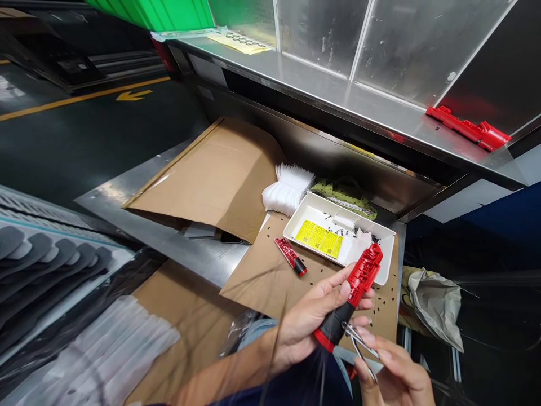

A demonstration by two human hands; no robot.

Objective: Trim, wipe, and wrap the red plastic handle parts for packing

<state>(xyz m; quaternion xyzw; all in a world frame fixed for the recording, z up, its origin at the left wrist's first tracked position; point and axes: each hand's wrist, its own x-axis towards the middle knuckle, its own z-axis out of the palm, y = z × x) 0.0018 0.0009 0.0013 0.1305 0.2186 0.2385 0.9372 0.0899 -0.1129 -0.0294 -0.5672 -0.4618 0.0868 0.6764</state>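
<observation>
In the head view, the left hand (310, 318) is at the lower centre of the frame, and it grasps a red and black casing (362, 276). The casing is tilted, with its red open part toward the upper right and its black end toward the lower left. It lies across the fingers, with the thumb upon its side.

The right hand (399, 366), at the lower right, grasps metal tweezers (362, 345) between the fingers. The tweezers point up and left to the black part of the casing; their tips seem to touch it, but this place is too small for me to be sure.

Above the left hand there is a white tray (386, 262) with a yellow label sheet (319, 238) inside. To the left of the tray, a second casing (290, 256) lies on the cardboard sheet (253, 285), well apart from both hands. The cardboard sheet covers part of the metal table (211, 258).
</observation>
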